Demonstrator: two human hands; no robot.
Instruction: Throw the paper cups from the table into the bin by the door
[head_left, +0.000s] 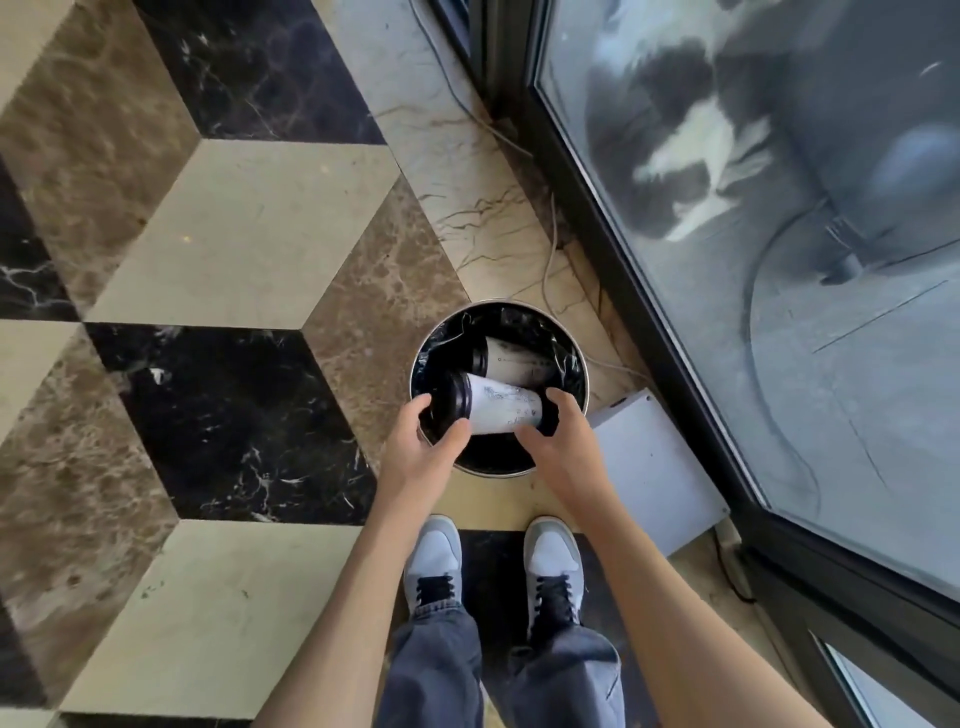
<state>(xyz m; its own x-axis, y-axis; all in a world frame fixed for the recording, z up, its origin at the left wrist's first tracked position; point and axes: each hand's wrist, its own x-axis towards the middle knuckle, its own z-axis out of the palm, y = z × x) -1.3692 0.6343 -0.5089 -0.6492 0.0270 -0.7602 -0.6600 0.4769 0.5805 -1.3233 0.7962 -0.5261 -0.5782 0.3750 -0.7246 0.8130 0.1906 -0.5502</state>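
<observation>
Person stands w/ both feet right at the bin (581, 366), leaning over it, so the cup (501, 409) hangs directly above the opening – a drop from here should land inside, not on the floor (234, 234). Cup is held sideways, lid to the left: left hand (423, 441) cups the black lid end, fingers curled around it, thumb underneath; right hand (553, 434) pinches the base end w/ thumb and fingers. Both hands are clamped on the cup, tho loosely by the look of it, prob about to let go. A second cup (511, 358) already lies inside, also on its side, lid to the left, just behind the held one.

Materials: cups are white paper, tapered, faint print, w/ black plastic lids. Bin is round, metal rim, lined w/ a glossy black bag, crinkled. Floor is polished marble in cream, brown and black rhombus tiles. Glass door (779, 260) w/ dark frame stands just right of the bin; thin cable (550, 244) runs along its threshold; a flat white box (654, 467) lies beside the bin
</observation>
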